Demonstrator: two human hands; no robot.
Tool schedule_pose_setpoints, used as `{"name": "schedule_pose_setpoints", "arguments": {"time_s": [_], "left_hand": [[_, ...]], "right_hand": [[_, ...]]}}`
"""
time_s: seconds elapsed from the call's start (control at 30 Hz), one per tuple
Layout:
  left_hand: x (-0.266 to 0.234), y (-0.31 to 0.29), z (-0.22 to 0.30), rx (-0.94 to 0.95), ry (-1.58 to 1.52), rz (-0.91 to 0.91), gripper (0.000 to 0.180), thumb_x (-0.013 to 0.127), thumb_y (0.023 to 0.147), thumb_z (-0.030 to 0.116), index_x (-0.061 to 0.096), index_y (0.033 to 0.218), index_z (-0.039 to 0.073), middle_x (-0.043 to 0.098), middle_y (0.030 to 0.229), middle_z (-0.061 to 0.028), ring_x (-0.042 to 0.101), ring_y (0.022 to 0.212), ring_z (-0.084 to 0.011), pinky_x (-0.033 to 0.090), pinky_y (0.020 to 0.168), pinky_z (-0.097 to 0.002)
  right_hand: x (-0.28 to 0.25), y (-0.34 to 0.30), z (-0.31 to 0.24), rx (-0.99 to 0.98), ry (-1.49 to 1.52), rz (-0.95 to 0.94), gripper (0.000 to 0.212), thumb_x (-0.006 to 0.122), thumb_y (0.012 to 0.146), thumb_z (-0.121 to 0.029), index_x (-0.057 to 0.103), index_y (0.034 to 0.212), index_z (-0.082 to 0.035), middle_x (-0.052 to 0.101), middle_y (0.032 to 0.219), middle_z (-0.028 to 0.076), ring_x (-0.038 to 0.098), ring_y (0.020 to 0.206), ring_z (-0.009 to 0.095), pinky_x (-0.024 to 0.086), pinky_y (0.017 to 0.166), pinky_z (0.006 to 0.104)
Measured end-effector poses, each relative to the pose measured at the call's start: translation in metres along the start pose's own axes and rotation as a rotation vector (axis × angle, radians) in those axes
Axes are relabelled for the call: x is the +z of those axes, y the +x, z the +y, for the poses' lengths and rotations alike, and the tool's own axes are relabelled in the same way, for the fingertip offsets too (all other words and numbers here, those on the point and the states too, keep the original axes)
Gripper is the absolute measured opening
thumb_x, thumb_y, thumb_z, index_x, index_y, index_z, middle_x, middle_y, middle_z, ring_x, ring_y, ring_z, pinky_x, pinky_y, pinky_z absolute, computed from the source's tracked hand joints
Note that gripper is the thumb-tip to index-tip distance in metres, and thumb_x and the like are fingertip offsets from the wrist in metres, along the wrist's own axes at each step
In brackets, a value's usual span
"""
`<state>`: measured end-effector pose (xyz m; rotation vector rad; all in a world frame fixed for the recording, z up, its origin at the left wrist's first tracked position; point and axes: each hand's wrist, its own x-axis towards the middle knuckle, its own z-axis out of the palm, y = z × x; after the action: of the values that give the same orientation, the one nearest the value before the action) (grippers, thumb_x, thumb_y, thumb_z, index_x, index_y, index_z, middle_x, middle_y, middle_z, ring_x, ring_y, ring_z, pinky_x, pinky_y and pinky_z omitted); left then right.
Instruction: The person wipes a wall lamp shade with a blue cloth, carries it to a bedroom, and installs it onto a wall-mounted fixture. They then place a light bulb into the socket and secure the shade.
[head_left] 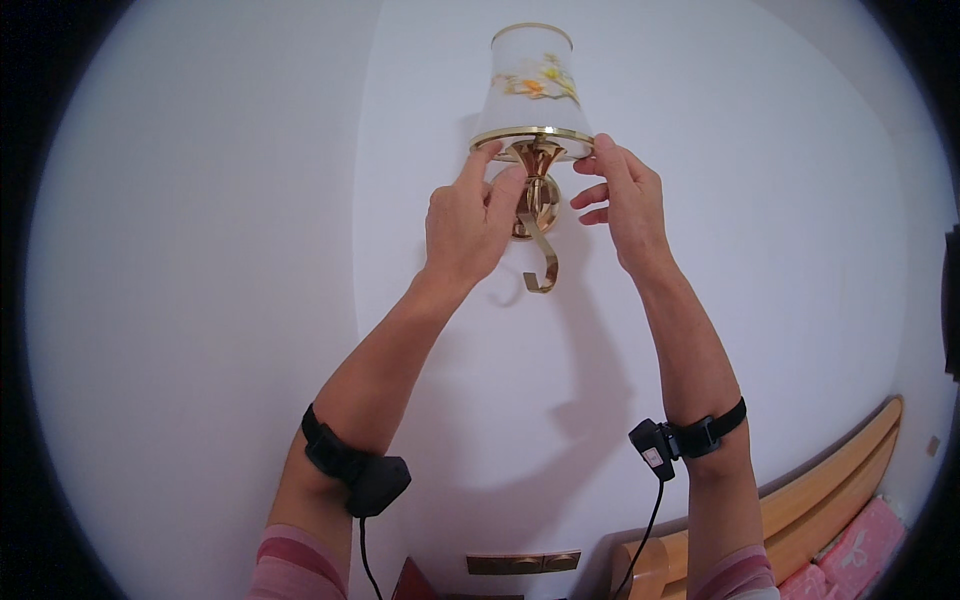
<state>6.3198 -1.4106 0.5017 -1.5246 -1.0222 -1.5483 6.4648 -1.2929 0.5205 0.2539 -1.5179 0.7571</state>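
Note:
A wall lamp has a white lampshade (pixel 528 108) with gold rims and orange and yellow flowers. Its polished brass holder (pixel 538 153) rises from a round wall plate (pixel 546 205), and a flat brass hook-shaped arm (pixel 549 262) curves below. My left hand (pixel 468 225) grips the shade's lower rim at its left, index finger against it and thumb up beside the brass holder; the other fingers are mostly hidden. At the rim's right end, my right hand (pixel 630 205) is closed on the edge with thumb and index finger, its other fingers loosely bent beneath.
Black straps with small boxes (pixel 378 485) and cables circle both forearms. Low on the wall is a gold switch panel (pixel 523 563). A wooden headboard (pixel 835 480) with pink bedding (pixel 865 545) stands at lower right. A dark object (pixel 951 300) juts in at the right edge.

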Motion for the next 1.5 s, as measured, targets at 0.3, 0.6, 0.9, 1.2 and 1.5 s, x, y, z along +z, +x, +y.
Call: {"name": "schedule_pose_setpoints", "arguments": {"time_s": [0.3,0.6,0.9,1.2,1.5], "left_hand": [[-0.0007,-0.001,0.0005,-0.013,0.042,-0.07,0.058,0.047,0.106,0.042,0.048,0.145,-0.002,0.067,0.066,-0.0114,0.066,0.061,-0.0249,0.048,0.061,-0.0386],[0.0045,-0.0009,0.0031,0.108,-0.003,-0.069,0.055,0.047,0.107,0.044,0.05,0.143,0.003,0.068,0.068,-0.0118,0.066,0.061,-0.0251,0.048,0.059,-0.0371],[0.0019,0.0024,0.002,0.039,0.041,-0.042,0.054,0.049,0.106,0.041,0.051,0.141,0.001,0.068,0.068,-0.0118,0.066,0.06,-0.0273,0.047,0.058,-0.0371],[-0.0005,-0.0021,0.0022,0.149,0.095,-0.056,0.055,0.05,0.105,0.04,0.047,0.144,0.001,0.065,0.063,-0.011,0.065,0.058,-0.0277,0.047,0.058,-0.04],[0.0007,-0.0001,0.0073,0.169,0.068,-0.065,0.052,0.05,0.104,0.041,0.048,0.138,0.002,0.066,0.063,-0.0095,0.067,0.059,-0.0293,0.047,0.057,-0.0422]], "right_hand": [[0.0002,-0.0021,-0.0028,-0.004,-0.042,-0.011,0.066,0.053,0.101,-0.057,0.064,0.126,0.003,0.068,0.116,0.017,0.067,0.075,0.017,0.055,0.061,0.0304],[-0.0026,0.0023,0.004,0.041,0.048,-0.057,0.067,0.046,0.104,-0.056,0.061,0.133,0.003,0.068,0.123,0.019,0.069,0.08,0.018,0.056,0.063,0.0312],[0.0007,0.0005,-0.0009,0.035,0.033,-0.061,0.069,0.047,0.103,-0.058,0.06,0.133,0.003,0.067,0.121,0.02,0.07,0.082,0.019,0.056,0.064,0.0312],[0.0027,-0.0014,-0.0043,0.024,0.015,-0.041,0.071,0.051,0.101,-0.061,0.06,0.131,0.003,0.067,0.116,0.019,0.071,0.082,0.02,0.056,0.063,0.0306],[0.003,-0.0015,-0.0033,0.014,0.015,-0.037,0.068,0.052,0.101,-0.06,0.063,0.124,0.003,0.068,0.115,0.018,0.071,0.082,0.02,0.056,0.063,0.0312]]}}
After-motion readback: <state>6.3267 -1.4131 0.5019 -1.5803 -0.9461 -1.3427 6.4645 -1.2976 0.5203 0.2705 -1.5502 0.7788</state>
